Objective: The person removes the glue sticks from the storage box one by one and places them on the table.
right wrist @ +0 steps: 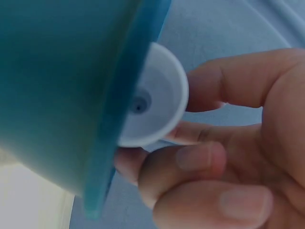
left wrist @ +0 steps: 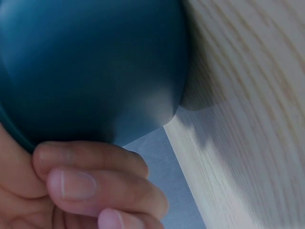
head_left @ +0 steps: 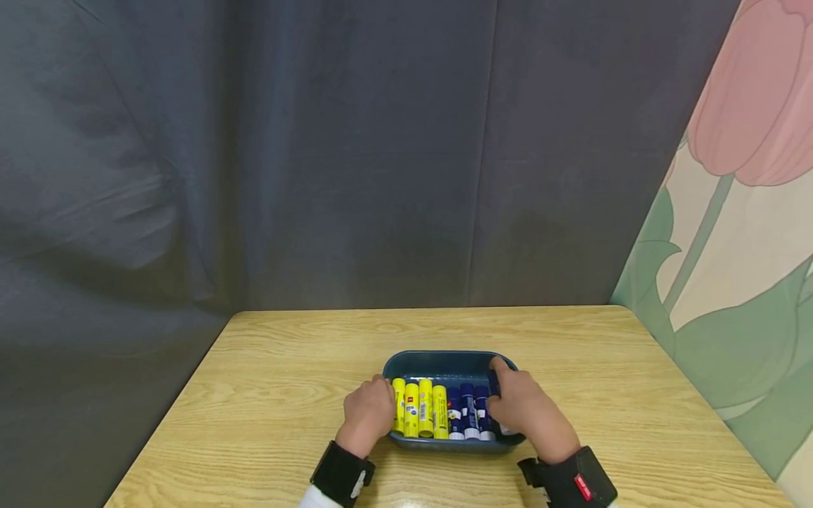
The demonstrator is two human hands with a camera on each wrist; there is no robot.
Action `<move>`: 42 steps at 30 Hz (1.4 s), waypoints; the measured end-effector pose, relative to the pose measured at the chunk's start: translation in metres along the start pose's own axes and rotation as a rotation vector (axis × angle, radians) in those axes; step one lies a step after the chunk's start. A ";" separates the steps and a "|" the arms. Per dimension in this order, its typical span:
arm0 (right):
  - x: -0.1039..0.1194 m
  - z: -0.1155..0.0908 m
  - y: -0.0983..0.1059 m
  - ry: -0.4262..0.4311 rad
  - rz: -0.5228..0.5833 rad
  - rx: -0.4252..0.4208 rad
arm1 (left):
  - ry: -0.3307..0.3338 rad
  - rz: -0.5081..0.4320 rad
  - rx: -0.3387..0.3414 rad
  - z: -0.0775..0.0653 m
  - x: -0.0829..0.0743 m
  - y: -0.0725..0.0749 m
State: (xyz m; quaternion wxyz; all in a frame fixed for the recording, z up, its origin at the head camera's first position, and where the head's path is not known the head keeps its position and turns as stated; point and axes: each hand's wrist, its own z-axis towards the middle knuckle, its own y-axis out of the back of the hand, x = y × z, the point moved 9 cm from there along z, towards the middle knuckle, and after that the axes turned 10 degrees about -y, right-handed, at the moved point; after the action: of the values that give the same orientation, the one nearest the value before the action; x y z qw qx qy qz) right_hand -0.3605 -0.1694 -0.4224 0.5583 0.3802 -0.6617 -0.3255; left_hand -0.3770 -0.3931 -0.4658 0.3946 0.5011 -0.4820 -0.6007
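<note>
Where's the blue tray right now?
In the head view the blue tray sits on the wooden table, near its front edge at centre, between the left hand and right hand.

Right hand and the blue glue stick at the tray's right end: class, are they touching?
Touching. The right wrist view shows the right hand's fingers curled against the glue stick's white end, beside the tray rim.

Soft, even light is falling on the desk [head_left: 267, 395] in the head view, casting faint shadows; both wrist views are blurring badly, too close to focus.
</note>
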 end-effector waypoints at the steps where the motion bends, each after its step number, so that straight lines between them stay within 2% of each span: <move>1: 0.000 -0.001 0.001 0.005 0.001 -0.002 | 0.000 0.003 0.001 0.000 0.000 0.000; 10: -0.002 -0.004 0.008 0.011 0.000 -0.038 | 0.014 -0.012 -0.007 -0.001 0.002 -0.001; 20: -0.008 -0.006 0.021 -0.011 0.005 -0.055 | -0.014 -0.013 -0.058 -0.002 0.000 0.003; 34: -0.024 -0.004 0.040 0.001 -0.005 -0.064 | -0.004 -0.008 -0.040 -0.003 -0.001 0.005; 42: -0.037 -0.002 0.044 -0.027 -0.028 -0.064 | -0.010 0.008 -0.030 -0.001 -0.001 0.003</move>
State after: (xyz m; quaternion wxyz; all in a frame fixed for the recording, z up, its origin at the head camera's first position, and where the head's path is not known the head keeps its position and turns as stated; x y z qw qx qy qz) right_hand -0.3619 -0.1157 -0.4028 0.5567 0.3671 -0.6528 -0.3595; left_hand -0.3754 -0.3928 -0.4623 0.4020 0.4902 -0.4768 -0.6089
